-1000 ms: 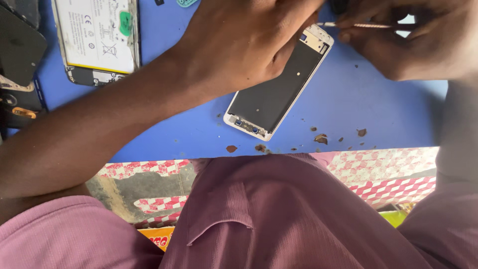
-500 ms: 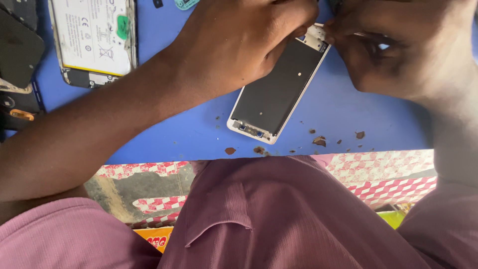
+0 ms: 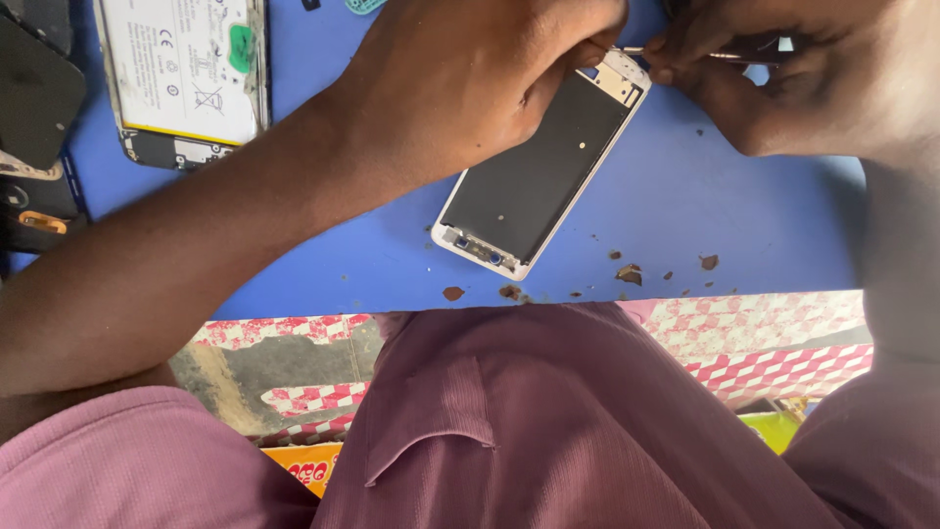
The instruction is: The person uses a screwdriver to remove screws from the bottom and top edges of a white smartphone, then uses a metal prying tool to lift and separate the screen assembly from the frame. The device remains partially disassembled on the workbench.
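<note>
Blue table point(image 3: 744, 225) carries a phone frame point(image 3: 537, 176); left hand point(image 3: 470, 88) pinches its top corner, right hand point(image 3: 783, 78) pinches tweezers point(image 3: 685, 54) beside it.

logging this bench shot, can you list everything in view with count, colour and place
phone frame: 1, white rim with black inside, centre of table
thin metal tool: 1, silvery, at the frame's top corner
opened phone with battery: 1, white and grey, top left
dark phone parts: several, black, far left edge
debris bits: several, brown, near table's front edge
table: 1, blue
patterned cloth: 1, red and white, below the table
left hand: on the frame
right hand: fingers pinch the tool
</note>
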